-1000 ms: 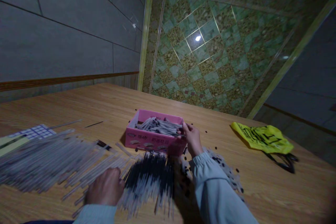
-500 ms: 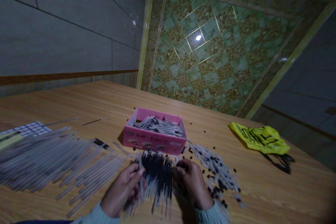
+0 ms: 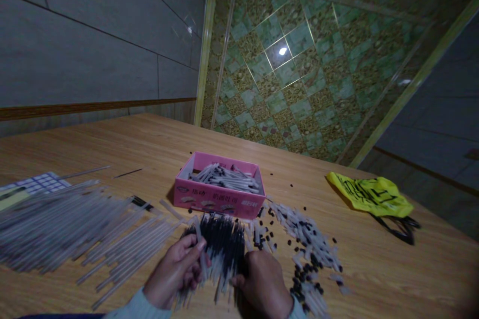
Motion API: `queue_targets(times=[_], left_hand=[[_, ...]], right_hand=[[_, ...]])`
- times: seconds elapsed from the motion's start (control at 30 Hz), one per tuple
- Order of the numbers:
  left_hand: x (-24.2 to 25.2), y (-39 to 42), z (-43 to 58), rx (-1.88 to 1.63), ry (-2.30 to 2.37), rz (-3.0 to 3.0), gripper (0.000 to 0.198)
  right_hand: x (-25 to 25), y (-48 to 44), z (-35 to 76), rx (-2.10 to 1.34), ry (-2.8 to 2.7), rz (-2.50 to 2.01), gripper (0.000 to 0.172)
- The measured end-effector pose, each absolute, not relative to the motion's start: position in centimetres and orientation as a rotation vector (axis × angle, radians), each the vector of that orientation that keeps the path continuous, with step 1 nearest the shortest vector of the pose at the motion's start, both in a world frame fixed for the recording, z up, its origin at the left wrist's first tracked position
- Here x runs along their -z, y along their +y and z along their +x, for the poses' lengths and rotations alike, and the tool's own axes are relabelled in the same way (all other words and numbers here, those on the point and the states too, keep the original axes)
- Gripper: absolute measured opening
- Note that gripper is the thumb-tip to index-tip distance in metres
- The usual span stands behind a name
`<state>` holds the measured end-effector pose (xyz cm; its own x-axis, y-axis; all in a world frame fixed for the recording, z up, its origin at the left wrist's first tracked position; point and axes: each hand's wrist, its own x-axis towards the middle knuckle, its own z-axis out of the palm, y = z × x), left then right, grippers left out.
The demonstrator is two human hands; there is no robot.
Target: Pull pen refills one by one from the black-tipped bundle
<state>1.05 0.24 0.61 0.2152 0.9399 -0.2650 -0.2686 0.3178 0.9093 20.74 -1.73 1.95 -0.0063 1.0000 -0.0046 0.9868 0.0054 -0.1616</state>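
Observation:
My left hand (image 3: 180,268) is closed round a clear plastic tube (image 3: 199,239), which stands nearly upright between thumb and fingers. Beside it on the table lies a bundle of thin sticks, black at the far ends and pale at the near ends, like pen refills (image 3: 223,241). At the right edge of this bundle is my right hand (image 3: 264,279), back up and fingers curled. Whatever those fingers hold is hidden beneath them. Just beyond the bundle sits a pink box (image 3: 219,202) filled with short whitish sticks with dark tips (image 3: 226,178).
Many clear tubes (image 3: 56,224) are spread at the left, near a blue checked cloth (image 3: 45,183). Small whitish pieces (image 3: 307,232) and black bits (image 3: 305,271) lie scattered at the right. A yellow bag (image 3: 370,194) rests on the wooden table (image 3: 149,134) at the far right.
My right hand has come from the small pieces near the box's right corner down and toward me, onto the near right side of the refill bundle. My left hand keeps the tube in place.

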Motion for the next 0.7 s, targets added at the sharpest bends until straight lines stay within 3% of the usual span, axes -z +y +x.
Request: queue_targets(times=[0.53, 0.6, 0.7], left_hand=[[-0.6, 0.5, 0.8, -1.068, 0.970, 0.735, 0.031], [-0.7, 0.6, 0.7, -1.144, 0.966, 0.621, 0.025], [-0.8, 0.8, 0.3, -1.231, 0.979, 0.436, 0.012]], right_hand=[[-2.2, -1.3, 20.8, -0.627, -1.975, -1.968, 0.014], [-2.8, -1.9, 20.4, -0.886, -1.968, -1.824, 0.012], [-3.9, -2.9, 19.8, -1.537, -1.805, -1.444, 0.010]])
